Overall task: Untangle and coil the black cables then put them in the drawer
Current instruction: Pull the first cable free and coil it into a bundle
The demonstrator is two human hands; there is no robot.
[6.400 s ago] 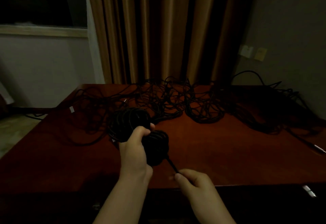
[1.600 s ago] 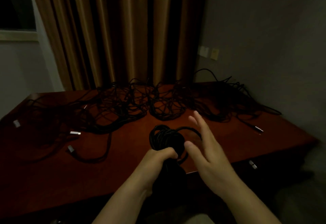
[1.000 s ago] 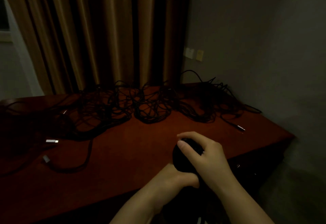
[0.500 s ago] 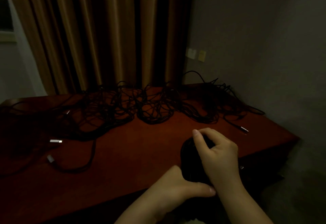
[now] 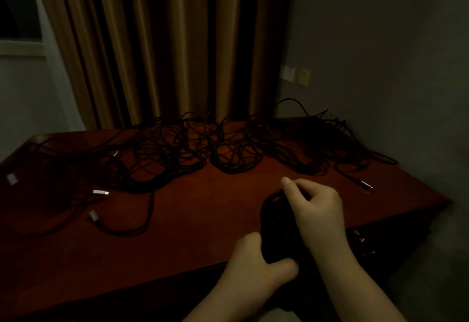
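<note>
A coiled bundle of black cable (image 5: 278,222) is held in both hands over the near edge of the dark red wooden table (image 5: 208,210). The bottom of the bundle is gripped by the left hand (image 5: 256,268), with the thumb curled across its front. The top of the bundle is gripped by the right hand (image 5: 317,210), with the fingers curled over it. A big tangle of black cables (image 5: 203,149) is spread across the back of the table, well apart from the bundle. Silver plugs (image 5: 100,192) can be seen at cable ends on the left, and one silver plug (image 5: 365,184) on the right. Brown curtains (image 5: 162,47) are hung behind the table. The drawer cannot be made out in the dark.
</note>
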